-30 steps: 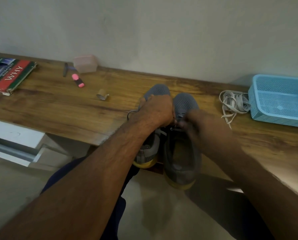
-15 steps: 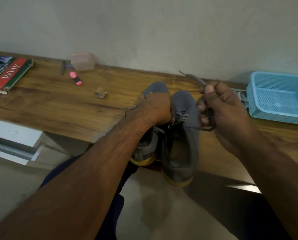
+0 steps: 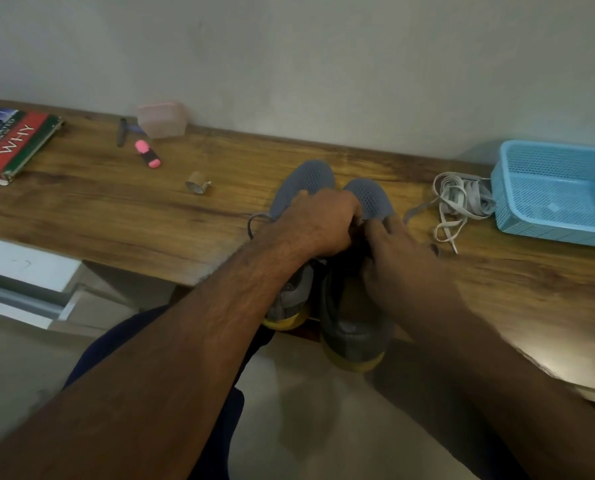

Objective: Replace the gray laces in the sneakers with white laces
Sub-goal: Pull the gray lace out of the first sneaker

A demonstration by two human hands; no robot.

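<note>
Two hands: both on the sneakers' lacing.
Book (image 3: pixel 15 142): far left, cover reads "WHY", with "ILLUSTRATED" beside it.
Marker (image 3: pixel 147 158): pink, no legible label.
Left hand (image 3: pixel 318 225): curled over the sneakers (image 3: pixel 353 306); what it holds is hidden.
Right hand (image 3: pixel 398 263): fingers bent into the right sneaker's lacing; grip unclear.
White laces (image 3: pixel 460 200): heaped just left of the basket (image 3: pixel 559 194).

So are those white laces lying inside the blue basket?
No, the white laces lie in a loose heap on the wooden table, just to the left of the blue basket.
</note>
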